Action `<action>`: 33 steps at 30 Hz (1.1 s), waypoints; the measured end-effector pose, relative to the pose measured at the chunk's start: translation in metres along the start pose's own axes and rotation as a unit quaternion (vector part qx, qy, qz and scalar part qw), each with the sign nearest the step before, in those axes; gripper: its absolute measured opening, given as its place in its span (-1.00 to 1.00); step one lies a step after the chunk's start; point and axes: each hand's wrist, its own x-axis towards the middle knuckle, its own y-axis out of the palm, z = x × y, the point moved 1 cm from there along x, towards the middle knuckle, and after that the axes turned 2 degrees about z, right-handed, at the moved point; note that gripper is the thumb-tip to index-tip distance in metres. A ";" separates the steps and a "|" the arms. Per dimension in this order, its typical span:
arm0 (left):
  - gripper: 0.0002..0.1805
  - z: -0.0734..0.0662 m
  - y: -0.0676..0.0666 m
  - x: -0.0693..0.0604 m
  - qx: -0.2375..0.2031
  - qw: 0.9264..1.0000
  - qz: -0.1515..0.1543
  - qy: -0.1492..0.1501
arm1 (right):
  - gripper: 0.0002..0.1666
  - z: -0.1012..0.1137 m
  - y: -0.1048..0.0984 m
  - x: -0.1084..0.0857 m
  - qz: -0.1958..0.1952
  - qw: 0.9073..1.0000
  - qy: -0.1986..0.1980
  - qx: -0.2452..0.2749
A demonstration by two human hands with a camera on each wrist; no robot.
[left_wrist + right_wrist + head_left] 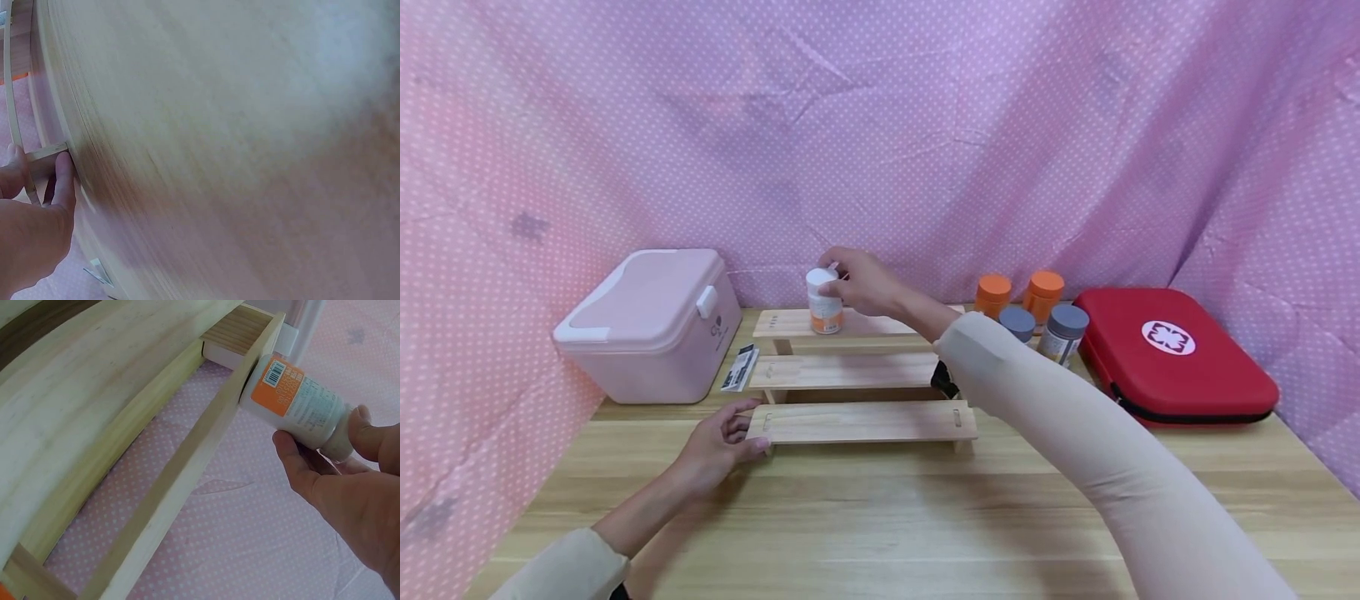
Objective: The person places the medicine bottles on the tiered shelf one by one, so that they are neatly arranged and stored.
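**Wooden rack [865, 423] pinched in my left hand [718, 446], white bottle [824, 302] in my right hand [868, 282]**

A pink dotted cloth [880, 142] hangs behind my wood-grain bench [857, 525], where the wooden rack rises in three steps at the centre. To its right lies a red case [1195, 367] bearing a white emblem; to its left sits a pale pink box [640, 308], lid down. My left hand pinches the left end of the lowest step, thumb against the board and a finger on its support. My right hand, reaching across, pinches the white bottle near its cap between thumb and fingers; the bottle is upright at the top step, toward the left end. Two orange-lidded bottles [1045, 286] and two grey-lidded bottles [1066, 321] stand between rack and case, partly hidden by my sleeve [1075, 442]. Smallest of all, a printed packet [741, 367] lies between box and rack.
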 end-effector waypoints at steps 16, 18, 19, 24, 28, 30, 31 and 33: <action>-0.25 0.000 0.001 -0.001 -0.010 1.000 0.004 0.004 | -0.36 0.000 -0.010 -0.013 0.017 0.999 -0.018 -0.035; -0.26 0.000 0.002 -0.001 -0.002 1.000 0.002 0.002 | -0.28 -0.002 -0.020 -0.021 0.014 0.998 -0.019 -0.054; -0.26 0.000 0.002 -0.001 0.002 1.000 0.000 0.001 | -0.26 -0.004 -0.025 -0.026 0.010 0.998 -0.022 -0.059; -0.24 0.001 0.001 -0.001 -0.009 1.000 0.001 -0.006 | -0.22 -0.012 -0.050 -0.054 -0.011 0.995 -0.043 -0.094; -0.23 0.001 0.001 -0.001 -0.028 1.000 0.008 -0.004 | -0.26 -0.026 -0.064 -0.086 -0.027 0.994 -0.056 -0.088; -0.24 0.001 0.000 -0.001 -0.035 0.999 0.009 0.001 | -0.27 -0.037 -0.069 -0.103 -0.036 0.994 -0.055 -0.087; -0.24 0.001 0.000 0.000 -0.035 0.999 0.010 0.005 | -0.28 -0.043 -0.070 -0.113 -0.042 0.994 -0.054 -0.090; -0.24 0.001 0.000 -0.001 -0.039 0.999 0.011 0.008 | -0.28 -0.054 -0.074 -0.130 -0.056 0.992 -0.050 -0.101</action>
